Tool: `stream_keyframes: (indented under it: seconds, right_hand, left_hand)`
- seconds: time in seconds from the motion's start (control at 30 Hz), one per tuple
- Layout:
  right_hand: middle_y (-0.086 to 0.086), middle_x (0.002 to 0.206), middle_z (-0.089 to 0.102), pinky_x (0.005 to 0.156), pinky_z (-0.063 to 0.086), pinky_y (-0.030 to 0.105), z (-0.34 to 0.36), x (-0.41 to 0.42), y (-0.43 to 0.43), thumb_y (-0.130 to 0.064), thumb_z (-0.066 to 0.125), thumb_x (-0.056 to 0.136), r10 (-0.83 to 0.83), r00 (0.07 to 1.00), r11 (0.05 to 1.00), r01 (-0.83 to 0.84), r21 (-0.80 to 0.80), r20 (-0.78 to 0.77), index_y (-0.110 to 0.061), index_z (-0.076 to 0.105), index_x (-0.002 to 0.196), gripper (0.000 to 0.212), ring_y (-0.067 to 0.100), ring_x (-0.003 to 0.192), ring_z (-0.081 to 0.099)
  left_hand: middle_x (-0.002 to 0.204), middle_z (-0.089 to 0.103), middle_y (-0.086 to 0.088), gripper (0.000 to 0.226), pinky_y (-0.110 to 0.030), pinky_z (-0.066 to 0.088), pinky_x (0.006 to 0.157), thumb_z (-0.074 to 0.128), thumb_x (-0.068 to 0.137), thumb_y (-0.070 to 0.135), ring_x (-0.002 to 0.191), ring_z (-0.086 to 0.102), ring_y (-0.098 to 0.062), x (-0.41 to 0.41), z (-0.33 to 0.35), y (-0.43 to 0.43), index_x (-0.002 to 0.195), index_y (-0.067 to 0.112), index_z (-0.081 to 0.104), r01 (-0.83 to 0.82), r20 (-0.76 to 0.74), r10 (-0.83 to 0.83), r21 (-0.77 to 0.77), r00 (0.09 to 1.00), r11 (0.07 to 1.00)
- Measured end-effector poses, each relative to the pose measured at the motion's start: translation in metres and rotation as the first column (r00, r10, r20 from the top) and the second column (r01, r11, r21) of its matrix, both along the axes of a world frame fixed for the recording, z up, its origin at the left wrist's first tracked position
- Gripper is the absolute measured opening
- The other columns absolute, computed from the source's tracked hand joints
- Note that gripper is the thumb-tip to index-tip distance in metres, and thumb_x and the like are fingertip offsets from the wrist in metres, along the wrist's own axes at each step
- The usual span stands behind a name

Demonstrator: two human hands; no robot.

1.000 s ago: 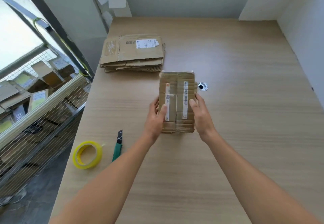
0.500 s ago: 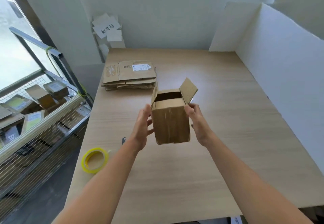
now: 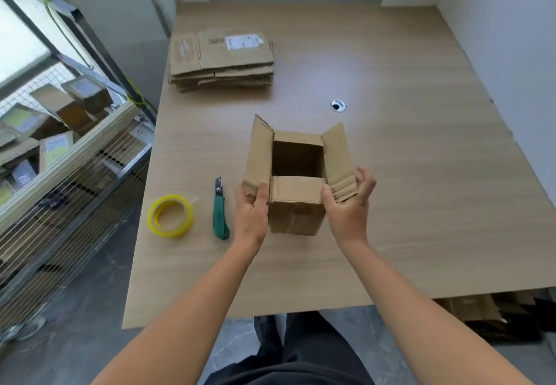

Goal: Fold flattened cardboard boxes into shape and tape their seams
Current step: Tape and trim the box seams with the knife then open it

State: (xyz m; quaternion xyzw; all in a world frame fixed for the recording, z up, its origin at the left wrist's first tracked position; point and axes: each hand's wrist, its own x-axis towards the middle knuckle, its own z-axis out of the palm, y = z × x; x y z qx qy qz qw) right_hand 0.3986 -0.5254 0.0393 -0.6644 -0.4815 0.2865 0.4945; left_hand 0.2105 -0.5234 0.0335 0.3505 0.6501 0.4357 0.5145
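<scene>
A brown cardboard box (image 3: 296,216) is standing upright at the centre of the frame, its top gaping open — flaps splaying outward. A stack of flattened boxes (image 3: 222,59) is lying toward the upper left — a yellow tape roll (image 3: 170,215) is lying flat left of centre.

I am logging bright, even daylight coming from the window (image 3: 21,44) at left. Worktop (image 3: 406,159) is showing a pale sheen; cardboard box (image 3: 296,216) interior is sitting dark. Edges are bowing; detail is running soft.
</scene>
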Motion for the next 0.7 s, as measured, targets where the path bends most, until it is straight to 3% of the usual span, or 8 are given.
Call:
stream_keyframes:
  seconds: [0.1, 0.2, 0.3, 0.37, 0.4, 0.53, 0.63, 0.7]
  right_hand:
    - [0.017, 0.150, 0.039, 0.113, 0.042, 0.036, -0.008, 0.013, -0.004, -0.004, 0.077, 0.083, 0.084, 0.877, 0.978, -0.165, 0.132, 0.473, -0.021, 0.035, 0.146, 0.077, 0.030, 0.141, 0.041]
    - [0.021, 0.150, 0.041, 0.111, 0.044, 0.046, -0.007, 0.020, -0.007, -0.009, 0.083, 0.080, 0.028, 0.821, 0.969, -0.163, 0.186, 0.570, -0.019, 0.031, 0.149, 0.087, 0.035, 0.140, 0.041]
    - [0.024, 0.147, 0.045, 0.112, 0.042, 0.049, -0.003, 0.027, -0.007, -0.013, 0.087, 0.077, -0.047, 0.820, 0.957, -0.127, 0.261, 0.570, -0.015, 0.031, 0.148, 0.091, 0.038, 0.138, 0.043]
    - [0.026, 0.144, 0.048, 0.114, 0.040, 0.047, 0.000, 0.031, -0.004, -0.012, 0.084, 0.079, -0.106, 0.787, 0.935, -0.128, 0.329, 0.607, -0.013, 0.035, 0.146, 0.083, 0.039, 0.136, 0.045]
    - [0.026, 0.142, 0.050, 0.114, 0.040, 0.045, 0.001, 0.033, -0.003, -0.009, 0.082, 0.081, -0.126, 0.775, 0.925, -0.134, 0.356, 0.619, -0.012, 0.039, 0.144, 0.076, 0.039, 0.135, 0.046]
    - [0.012, 0.143, 0.059, 0.117, 0.036, 0.047, 0.006, 0.046, 0.006, -0.012, 0.067, 0.094, 0.094, 0.638, 0.956, -0.272, 0.110, 0.764, -0.008, 0.062, 0.135, 0.042, 0.034, 0.143, 0.042]
    - [0.005, 0.143, 0.059, 0.111, 0.042, 0.045, 0.011, 0.054, 0.012, -0.041, 0.049, 0.104, 0.434, 0.733, 0.893, -0.273, -0.358, 0.523, -0.015, 0.059, 0.138, 0.044, 0.027, 0.135, 0.050]
    - [0.002, 0.113, 0.067, 0.091, 0.053, 0.049, 0.015, 0.057, 0.011, -0.062, 0.035, 0.099, 0.452, 0.827, 0.850, -0.286, -0.442, 0.334, -0.019, 0.063, 0.113, 0.053, 0.026, 0.107, 0.063]
  left_hand:
    - [0.140, 0.055, 0.001, 0.047, -0.049, 0.055, 0.096, 0.058, 0.099, 0.039, 0.118, 0.061, -0.017, 0.003, -0.009, -0.011, 0.139, 0.041, 0.034, -0.100, 0.147, 0.112, -0.083, 0.983, 0.991]
    - [0.156, 0.029, -0.004, 0.084, -0.046, 0.039, 0.114, 0.074, 0.089, 0.027, 0.139, 0.040, -0.021, -0.002, -0.008, -0.014, 0.149, 0.045, 0.018, -0.145, -0.194, 0.158, 0.082, 0.968, 0.986]
    - [0.161, 0.019, -0.006, 0.074, -0.047, 0.017, 0.123, 0.067, 0.091, 0.017, 0.150, 0.015, -0.031, -0.011, -0.009, 0.001, 0.153, 0.035, 0.031, 0.302, -0.774, 0.019, 0.270, 0.633, 0.914]
    - [0.160, 0.027, 0.001, 0.061, -0.044, 0.003, 0.125, 0.054, 0.096, 0.014, 0.152, 0.007, -0.027, -0.012, -0.006, 0.015, 0.152, 0.032, 0.037, 0.595, -0.918, -0.148, 0.110, 0.368, 0.796]
    - [0.158, 0.031, 0.002, 0.057, -0.040, 0.002, 0.124, 0.049, 0.099, 0.016, 0.152, 0.009, -0.025, -0.010, -0.004, 0.021, 0.152, 0.030, 0.037, 0.653, -0.913, -0.249, 0.024, 0.322, 0.757]
    - [0.142, 0.038, 0.001, 0.042, -0.036, 0.015, 0.120, 0.040, 0.103, 0.029, 0.136, 0.020, -0.021, -0.006, 0.006, 0.043, 0.143, 0.025, 0.052, 0.653, -0.784, -0.511, -0.184, 0.353, 0.734]
    - [0.129, 0.046, 0.000, 0.025, -0.037, 0.030, 0.115, 0.051, 0.100, 0.031, 0.129, 0.036, -0.019, -0.004, 0.021, 0.049, 0.110, 0.017, 0.070, 0.598, -0.481, -0.576, -0.126, 0.661, 0.791]
    - [0.119, 0.057, 0.006, 0.034, -0.035, 0.036, 0.108, 0.054, 0.095, 0.044, 0.122, 0.048, -0.001, -0.003, 0.031, 0.044, 0.090, 0.015, 0.072, 0.587, -0.222, -0.578, -0.033, 0.785, 0.809]
